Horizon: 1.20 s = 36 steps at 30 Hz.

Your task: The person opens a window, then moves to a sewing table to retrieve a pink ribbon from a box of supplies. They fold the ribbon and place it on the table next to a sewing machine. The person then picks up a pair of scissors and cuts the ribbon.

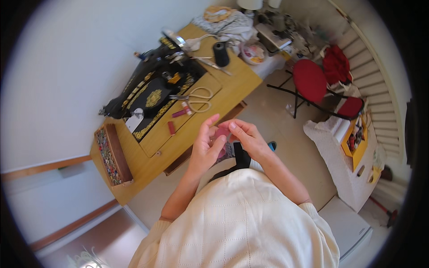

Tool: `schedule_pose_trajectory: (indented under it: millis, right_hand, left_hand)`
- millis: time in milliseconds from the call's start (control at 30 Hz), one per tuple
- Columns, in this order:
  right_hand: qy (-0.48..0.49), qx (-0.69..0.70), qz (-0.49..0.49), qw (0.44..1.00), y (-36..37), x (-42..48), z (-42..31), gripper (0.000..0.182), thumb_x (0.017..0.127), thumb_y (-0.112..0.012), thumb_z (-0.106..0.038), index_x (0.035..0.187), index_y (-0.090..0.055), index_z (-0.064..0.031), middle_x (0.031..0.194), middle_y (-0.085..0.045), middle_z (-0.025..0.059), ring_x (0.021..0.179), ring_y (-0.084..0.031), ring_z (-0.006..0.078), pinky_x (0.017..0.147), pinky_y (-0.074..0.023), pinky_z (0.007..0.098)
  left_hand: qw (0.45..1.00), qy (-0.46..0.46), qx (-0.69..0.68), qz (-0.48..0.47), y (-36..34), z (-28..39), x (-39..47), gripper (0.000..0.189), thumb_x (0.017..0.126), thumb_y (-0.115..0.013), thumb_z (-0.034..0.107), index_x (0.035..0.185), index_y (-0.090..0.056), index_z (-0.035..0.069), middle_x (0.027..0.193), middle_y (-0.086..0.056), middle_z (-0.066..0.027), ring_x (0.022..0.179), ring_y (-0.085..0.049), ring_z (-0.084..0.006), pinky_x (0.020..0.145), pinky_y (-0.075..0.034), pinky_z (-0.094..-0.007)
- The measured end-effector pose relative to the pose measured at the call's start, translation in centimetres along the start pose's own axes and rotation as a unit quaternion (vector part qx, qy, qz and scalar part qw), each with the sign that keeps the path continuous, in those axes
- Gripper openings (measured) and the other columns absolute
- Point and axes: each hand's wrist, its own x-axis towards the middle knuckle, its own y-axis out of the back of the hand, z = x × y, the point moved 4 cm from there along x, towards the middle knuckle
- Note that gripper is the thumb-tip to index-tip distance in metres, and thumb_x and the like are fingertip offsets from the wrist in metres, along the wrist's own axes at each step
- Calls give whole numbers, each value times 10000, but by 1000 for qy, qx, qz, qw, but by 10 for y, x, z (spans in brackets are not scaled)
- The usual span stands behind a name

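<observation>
Between my two hands, in front of my lap, is a small piece of pink cloth (222, 132). My left hand (208, 144) pinches it with thumb and fingers, the index finger raised. My right hand (246, 135) grips its upper right edge between thumb and fingertips. Part of the pink piece is hidden behind the left thumb. Just beyond, on the wooden sewing table (187, 129), lie scissors (200, 100) with cream handles. Several small thread spools rest near them, among them a dark red spool (171, 128). Behind these stands a black sewing machine (147, 83) with gold decoration.
A wooden box of small colourful items (114, 154) sits at the table's left end. A black thread cone (221, 54) and a plastic bowl (253, 52) stand farther back. To the right are a red folding chair (309, 80) and a cloth-covered table (331, 157) bearing a yellow box (348, 147).
</observation>
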Motion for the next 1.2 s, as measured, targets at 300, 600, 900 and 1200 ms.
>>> schedule_pose_trajectory:
  millis: [300, 600, 900, 1200]
  right_hand:
    - [-13, 134, 110, 985, 118, -93, -16, 152, 848, -522, -208, 822, -546, -60, 744, -540, -12, 685, -476, 52, 635, -393, 194]
    - [41, 281, 176, 943, 215, -170, -26, 102, 846, -514, -180, 833, -527, -80, 760, -526, -15, 702, -478, 56, 633, -399, 200]
    - [120, 280, 267, 914, 262, -229, -36, 90, 837, -532, -151, 842, -540, -61, 771, -553, -7, 678, -501, 63, 613, -405, 187]
    - [336, -278, 563, 703, 274, -288, -79, 116, 693, -633, -35, 785, -562, -44, 726, -535, 81, 626, -547, 190, 513, -446, 272]
  left_hand:
    - [980, -13, 156, -119, -139, -15, 9, 568, 710, -616, -40, 1192, -324, 29, 834, -548, -54, 618, -470, -49, 524, -370, -159]
    - [960, -96, 232, -122, -254, -46, 14, 421, 658, -654, -38, 994, -409, 31, 763, -531, -27, 481, -397, -24, 428, -331, -180]
    - [964, -17, 175, -200, -333, -59, 19, 253, 735, -647, 56, 954, -530, 5, 771, -547, 7, 521, -445, -8, 458, -367, -156]
    - [947, 100, 173, -251, -370, -73, 30, 126, 801, -590, 97, 899, -609, 20, 699, -582, 20, 560, -491, -10, 477, -383, -144]
